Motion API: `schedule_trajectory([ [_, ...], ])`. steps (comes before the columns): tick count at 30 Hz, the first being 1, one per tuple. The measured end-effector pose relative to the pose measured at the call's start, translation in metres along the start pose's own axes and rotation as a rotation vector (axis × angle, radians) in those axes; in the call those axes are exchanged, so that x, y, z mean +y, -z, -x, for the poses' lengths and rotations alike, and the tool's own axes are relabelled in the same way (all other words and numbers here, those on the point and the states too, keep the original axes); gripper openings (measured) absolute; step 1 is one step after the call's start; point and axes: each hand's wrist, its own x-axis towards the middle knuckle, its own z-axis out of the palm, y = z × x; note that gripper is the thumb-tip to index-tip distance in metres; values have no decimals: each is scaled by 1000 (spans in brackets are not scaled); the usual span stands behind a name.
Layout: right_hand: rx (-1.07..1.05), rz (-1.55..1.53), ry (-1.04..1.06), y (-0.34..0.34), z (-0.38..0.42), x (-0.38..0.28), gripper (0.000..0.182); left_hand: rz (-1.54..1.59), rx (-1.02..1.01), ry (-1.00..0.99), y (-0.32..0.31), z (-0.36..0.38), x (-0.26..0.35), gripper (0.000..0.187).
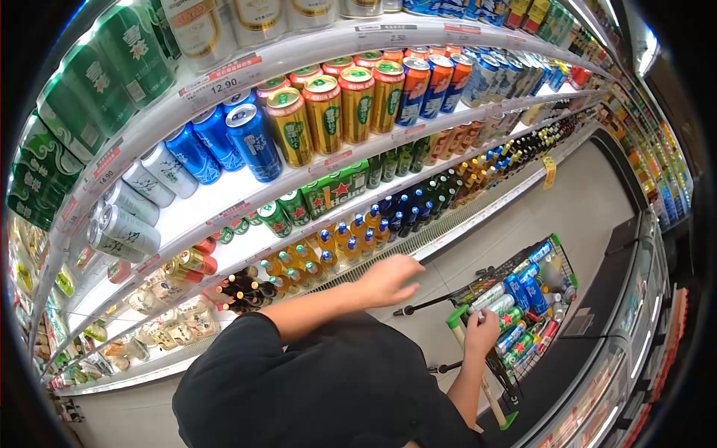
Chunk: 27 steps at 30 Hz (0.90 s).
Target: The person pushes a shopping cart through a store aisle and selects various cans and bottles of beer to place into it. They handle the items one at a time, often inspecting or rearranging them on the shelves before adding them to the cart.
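My left hand (391, 281) is stretched out in front of the lower shelves with its fingers apart and nothing in it. My right hand (482, 328) is over the near end of a shopping cart (566, 263), its fingers curled round the top of a light-coloured can (479, 316). Several cans lie in the cart, among them blue cans (532, 294), a green can with a red star (511, 319) and a silver can (487, 297). The green cart handle (457, 325) is beside my right wrist.
Curved shelves (299, 175) run along the left and top. They hold gold cans (358, 101), blue cans (252, 142), green cans (93, 82) and bottles (343, 235). A glass-fronted cooler (609, 377) stands at the right. Floor (523, 216) shows beyond the cart.
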Motion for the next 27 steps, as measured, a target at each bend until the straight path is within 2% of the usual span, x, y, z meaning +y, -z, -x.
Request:
schedule_trajectory([
  [2,-100,-190,308,-32,-34,-67,26,-221,371,-72,78,-10,0,35],
  [4,-247,-386,462,-55,-60,-149,30,-456,633,-95,161,-23,17,31],
  [6,-332,-541,676,-73,-80,-224,34,-725,775,-65,221,-30,24,38],
  [10,-471,-661,944,-89,-101,-339,38,-1119,768,175,280,-49,23,49],
  [13,-432,-655,1056,-102,-104,-385,43,-1215,673,270,292,-57,13,57],
  [17,-479,-678,1022,-120,-105,-404,47,-1370,603,408,290,-68,10,70],
  [20,-485,-711,992,-141,-107,-404,50,-1348,549,511,288,-72,15,74],
  [24,-529,-706,933,-145,-105,-408,58,-1358,637,437,284,-73,14,78],
  [27,-495,-728,922,-149,-101,-409,62,-1229,650,438,282,-73,19,77],
])
